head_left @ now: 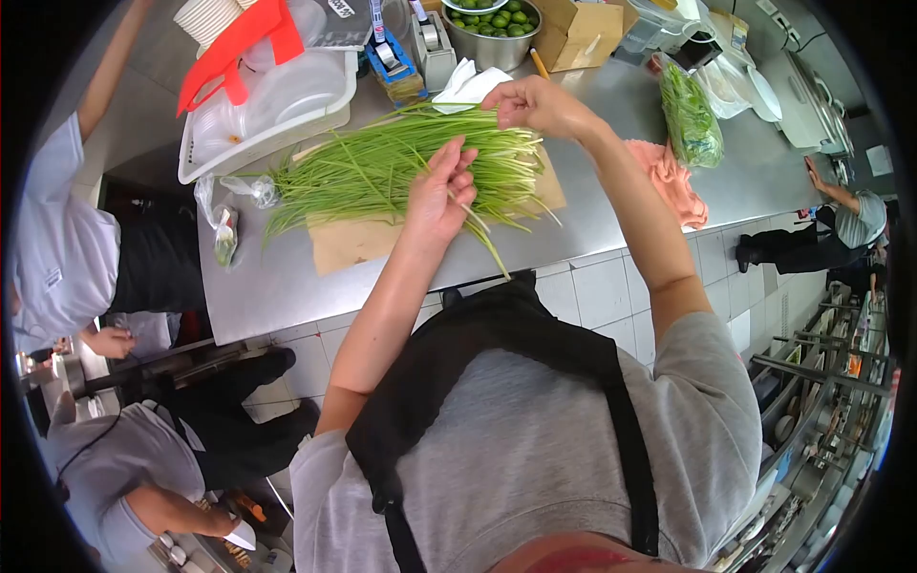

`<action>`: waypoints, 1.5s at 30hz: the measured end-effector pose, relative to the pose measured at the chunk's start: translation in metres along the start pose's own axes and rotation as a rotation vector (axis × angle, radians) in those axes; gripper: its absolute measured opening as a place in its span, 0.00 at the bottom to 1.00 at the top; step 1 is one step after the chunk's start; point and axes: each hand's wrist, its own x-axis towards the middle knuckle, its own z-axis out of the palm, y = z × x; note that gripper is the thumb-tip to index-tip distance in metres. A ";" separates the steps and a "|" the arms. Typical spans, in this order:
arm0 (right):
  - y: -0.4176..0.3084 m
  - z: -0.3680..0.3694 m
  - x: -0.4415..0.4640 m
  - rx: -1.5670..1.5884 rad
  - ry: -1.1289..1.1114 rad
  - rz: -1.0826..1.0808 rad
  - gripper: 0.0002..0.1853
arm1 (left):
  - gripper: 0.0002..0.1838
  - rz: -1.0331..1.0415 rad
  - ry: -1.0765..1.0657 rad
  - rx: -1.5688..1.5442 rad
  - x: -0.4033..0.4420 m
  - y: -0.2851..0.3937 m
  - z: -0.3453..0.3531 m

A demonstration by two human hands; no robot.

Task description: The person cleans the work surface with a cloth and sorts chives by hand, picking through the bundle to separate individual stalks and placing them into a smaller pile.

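A large heap of long garlic chives (373,167) lies across a sheet of brown paper (349,243) on the steel table, pale ends to the right. My left hand (441,191) is closed around a few chive stalks above the near side of the heap. Their pale ends point down toward the table's near edge. Over the far right end of the heap, beside a crumpled white paper (466,84), my right hand (540,105) has its fingers curled in a pinch. Whatever lies between those fingertips is too small to make out.
A white basket of plastic containers (330,105), tape dispensers (392,62), a bowl of limes (492,43) and a cardboard box (578,36) stand behind. Bagged greens (690,119) and an orange cloth (666,183) lie right. Other people stand left and far right.
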 end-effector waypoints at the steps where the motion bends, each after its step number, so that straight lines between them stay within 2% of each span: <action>1: -0.003 0.003 -0.004 0.067 -0.042 0.002 0.10 | 0.12 -0.005 0.000 0.000 0.004 -0.003 0.004; 4: -0.010 0.013 -0.018 0.121 -0.069 0.048 0.08 | 0.10 0.180 0.068 0.152 0.014 -0.005 0.010; 5: -0.010 0.014 -0.021 0.104 -0.053 0.086 0.06 | 0.10 0.175 0.069 0.155 0.015 -0.006 0.010; 7: 0.000 0.019 -0.024 0.173 -0.018 0.060 0.06 | 0.08 0.267 -0.002 0.292 0.012 -0.005 0.016; 9: 0.004 0.022 -0.028 0.239 0.019 0.030 0.05 | 0.08 0.282 -0.011 0.321 0.011 -0.008 0.018; 11: 0.002 0.026 -0.033 0.222 0.099 0.102 0.03 | 0.09 0.300 -0.018 0.347 0.010 -0.010 0.019; 15: -0.007 0.036 -0.041 0.239 0.154 0.043 0.02 | 0.09 0.339 0.016 0.363 0.009 -0.012 0.019; 18: -0.011 0.037 -0.040 0.059 0.201 0.025 0.03 | 0.08 0.367 0.035 0.366 0.007 -0.013 0.017; 23: -0.011 0.038 -0.037 0.151 0.218 0.163 0.03 | 0.08 0.373 0.054 0.385 0.004 -0.013 0.016; 27: 0.002 0.044 -0.033 0.211 0.226 0.178 0.03 | 0.07 0.442 0.074 0.405 -0.002 -0.015 0.011; 29: 0.019 0.040 -0.025 0.071 0.412 0.145 0.00 | 0.06 0.476 0.090 0.411 -0.001 -0.012 0.010; 30: 0.022 0.035 -0.024 0.072 0.417 0.143 0.00 | 0.05 0.579 0.099 0.369 -0.005 -0.008 0.012; 31: 0.026 0.030 -0.023 -0.125 0.490 0.193 0.03 | 0.05 0.676 0.111 0.323 -0.008 -0.003 0.013; 32: 0.031 0.024 -0.022 -0.323 0.560 0.241 0.05 | 0.05 0.688 0.030 0.246 -0.011 0.005 0.009; 33: 0.039 0.020 -0.020 -0.324 0.561 0.243 0.05 | 0.05 0.685 0.030 0.246 -0.015 0.014 0.009; 35: 0.059 0.015 -0.014 -0.673 0.544 0.331 0.07 | 0.06 0.666 -0.013 0.110 -0.020 0.031 0.012; 36: 0.056 0.017 -0.013 -0.674 0.546 0.328 0.07 | 0.06 0.653 0.001 0.059 -0.022 0.035 0.011; 37: 0.054 0.021 -0.010 -0.705 0.594 0.066 0.07 | 0.06 0.656 -0.001 0.060 -0.023 0.040 0.010; 38: 0.051 0.025 -0.006 -0.727 0.633 -0.196 0.07 | 0.06 0.562 -0.055 -0.046 -0.024 0.044 0.009; 39: 0.045 0.031 -0.001 -0.725 0.632 -0.197 0.07 | 0.06 0.466 -0.107 -0.151 -0.024 0.047 0.008; 40: 0.035 0.037 0.004 -0.660 0.476 -0.205 0.07 | 0.07 0.361 -0.108 -0.252 -0.022 0.048 0.007; 41: 0.029 0.042 0.008 -0.593 0.323 -0.213 0.07 | 0.07 0.363 -0.106 -0.248 -0.021 0.047 0.002; 42: 0.027 0.042 0.012 -0.592 0.325 -0.216 0.07 | 0.08 0.269 -0.209 -0.260 -0.020 0.044 -0.003; 43: 0.027 0.042 0.017 -0.616 0.262 -0.126 0.06 | 0.09 0.173 -0.309 -0.272 -0.019 0.042 -0.009; 44: 0.027 0.042 0.021 -0.641 0.198 -0.036 0.05 | 0.11 0.144 -0.317 -0.255 -0.018 0.039 -0.015; 45: 0.023 0.038 0.022 -0.641 0.197 -0.041 0.05 | 0.11 0.149 -0.317 -0.255 -0.019 0.035 -0.016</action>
